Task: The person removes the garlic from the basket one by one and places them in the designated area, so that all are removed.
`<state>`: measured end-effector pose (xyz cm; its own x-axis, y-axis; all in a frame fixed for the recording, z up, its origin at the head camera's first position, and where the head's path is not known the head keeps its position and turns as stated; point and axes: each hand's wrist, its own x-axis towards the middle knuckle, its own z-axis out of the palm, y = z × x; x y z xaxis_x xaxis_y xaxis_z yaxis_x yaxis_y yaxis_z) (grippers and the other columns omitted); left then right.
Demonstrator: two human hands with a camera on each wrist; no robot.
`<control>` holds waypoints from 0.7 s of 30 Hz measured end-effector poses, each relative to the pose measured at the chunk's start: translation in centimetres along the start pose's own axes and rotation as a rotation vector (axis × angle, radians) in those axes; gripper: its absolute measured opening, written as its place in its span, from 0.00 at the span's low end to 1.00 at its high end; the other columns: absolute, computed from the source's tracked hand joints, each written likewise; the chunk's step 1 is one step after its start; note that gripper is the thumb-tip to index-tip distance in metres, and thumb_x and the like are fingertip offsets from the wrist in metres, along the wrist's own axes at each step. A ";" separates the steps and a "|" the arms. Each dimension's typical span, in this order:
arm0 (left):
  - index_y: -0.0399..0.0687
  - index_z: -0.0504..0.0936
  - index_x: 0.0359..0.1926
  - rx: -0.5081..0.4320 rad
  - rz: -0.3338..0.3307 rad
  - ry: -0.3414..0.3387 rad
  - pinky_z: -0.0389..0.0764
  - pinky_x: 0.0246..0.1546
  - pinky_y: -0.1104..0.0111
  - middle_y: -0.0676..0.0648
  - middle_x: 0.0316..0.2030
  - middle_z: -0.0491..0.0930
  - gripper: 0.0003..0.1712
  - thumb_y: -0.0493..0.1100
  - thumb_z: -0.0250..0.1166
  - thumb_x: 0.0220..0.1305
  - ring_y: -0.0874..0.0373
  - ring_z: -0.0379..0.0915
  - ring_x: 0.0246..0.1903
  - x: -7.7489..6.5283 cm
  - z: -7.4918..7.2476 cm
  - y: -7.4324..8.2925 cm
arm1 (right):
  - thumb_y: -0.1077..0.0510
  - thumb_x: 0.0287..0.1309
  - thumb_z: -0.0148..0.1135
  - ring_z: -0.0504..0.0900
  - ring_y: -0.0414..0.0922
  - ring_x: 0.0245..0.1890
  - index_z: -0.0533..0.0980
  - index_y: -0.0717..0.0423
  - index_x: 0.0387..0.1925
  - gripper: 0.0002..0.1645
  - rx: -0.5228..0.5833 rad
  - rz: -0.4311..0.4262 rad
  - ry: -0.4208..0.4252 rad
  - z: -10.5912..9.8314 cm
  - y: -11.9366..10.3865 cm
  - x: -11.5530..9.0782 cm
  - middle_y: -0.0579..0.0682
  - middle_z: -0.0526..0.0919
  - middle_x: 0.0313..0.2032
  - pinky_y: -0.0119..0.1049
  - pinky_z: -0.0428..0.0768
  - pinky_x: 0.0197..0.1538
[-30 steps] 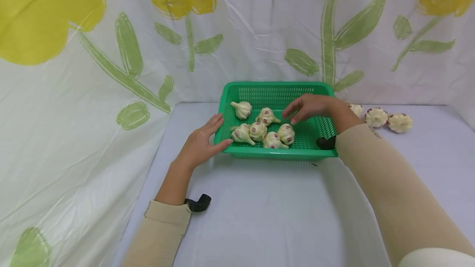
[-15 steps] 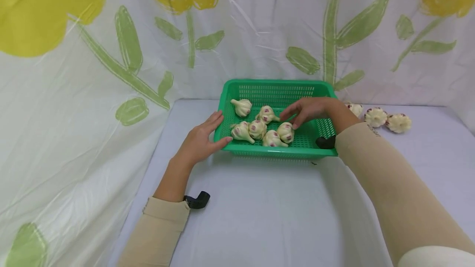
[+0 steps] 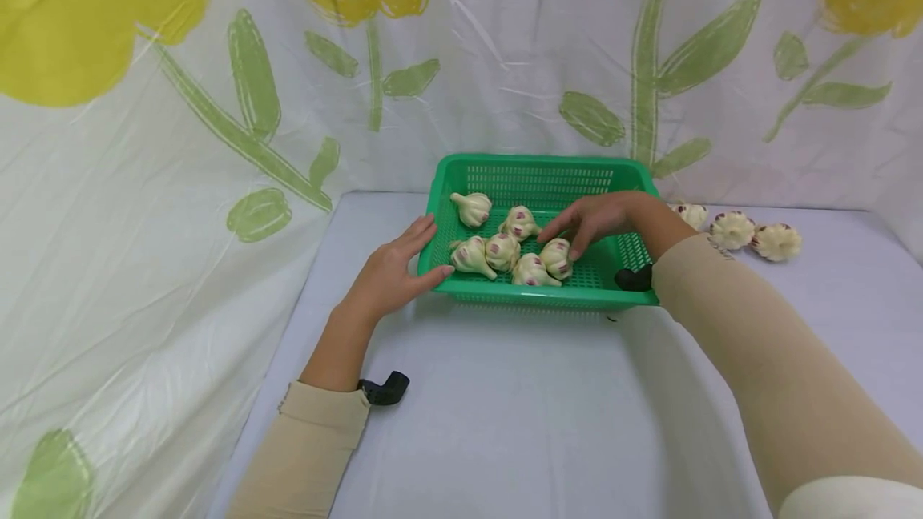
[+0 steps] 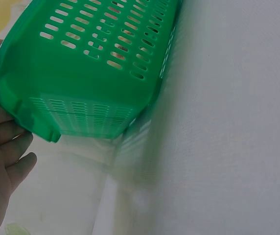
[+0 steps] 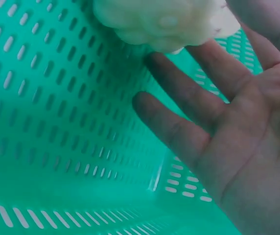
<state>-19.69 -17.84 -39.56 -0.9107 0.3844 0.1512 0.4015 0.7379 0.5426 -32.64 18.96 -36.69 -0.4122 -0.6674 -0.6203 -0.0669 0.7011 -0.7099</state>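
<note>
Several pale garlic bulbs with purple marks lie in a green plastic basket [image 3: 534, 291]. My right hand [image 3: 593, 219] reaches down into it. The thumb and index finger stand on either side of the rightmost garlic bulb [image 3: 556, 258] in the basket. In the right wrist view that garlic bulb [image 5: 164, 22] sits at the top, by the spread fingers of the right hand [image 5: 243, 127]. My left hand [image 3: 385, 277] rests against the basket's left rim, fingers extended, thumb at the front corner. The left wrist view shows the left hand [image 4: 0, 156] beside the basket's outer wall [image 4: 76, 83].
Outside the basket on the right, a row of garlic bulbs [image 3: 731, 229] lies on the white-covered table [image 3: 505, 407], partly hidden by the right forearm. A white curtain [image 3: 497, 86] with yellow flowers hangs close behind the basket and along the left side.
My right hand has lowered and moved slightly left, its thumb and index finger coming around the rightmost bulb. The left hand stays at the basket's rim.
</note>
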 end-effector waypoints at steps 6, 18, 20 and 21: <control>0.49 0.59 0.75 -0.005 0.002 0.004 0.61 0.72 0.52 0.55 0.76 0.52 0.47 0.67 0.60 0.64 0.56 0.47 0.76 0.0 0.0 0.0 | 0.60 0.55 0.71 0.54 0.53 0.75 0.71 0.50 0.68 0.38 -0.055 0.021 -0.018 0.1 -0.3 0.3 0.52 0.63 0.73 0.48 0.66 0.70; 0.49 0.59 0.75 0.005 0.002 0.003 0.61 0.71 0.52 0.54 0.76 0.52 0.47 0.67 0.61 0.64 0.55 0.48 0.76 0.0 0.0 0.1 | 0.62 0.50 0.72 0.52 0.55 0.75 0.74 0.45 0.66 0.39 -0.085 0.047 -0.051 0.1 -0.4 0.7 0.53 0.61 0.73 0.51 0.62 0.72; 0.49 0.59 0.75 0.005 0.002 0.005 0.61 0.71 0.52 0.54 0.76 0.52 0.47 0.67 0.61 0.64 0.55 0.48 0.76 -0.1 0.0 0.1 | 0.63 0.49 0.72 0.52 0.54 0.75 0.74 0.44 0.65 0.39 -0.090 0.055 -0.055 0.1 -0.5 0.7 0.53 0.61 0.73 0.51 0.62 0.72; 0.49 0.59 0.75 0.006 0.001 0.005 0.61 0.71 0.52 0.54 0.76 0.52 0.47 0.67 0.60 0.64 0.56 0.48 0.76 -0.1 0.1 0.1 | 0.63 0.49 0.72 0.51 0.55 0.75 0.74 0.44 0.65 0.38 -0.089 0.057 -0.057 0.2 -0.5 0.8 0.53 0.61 0.73 0.52 0.61 0.72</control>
<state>-19.62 -17.79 -39.58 -0.9108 0.3822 0.1561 0.4030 0.7408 0.5374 -32.78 18.05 -36.82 -0.3651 -0.6373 -0.6787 -0.1265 0.7562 -0.6420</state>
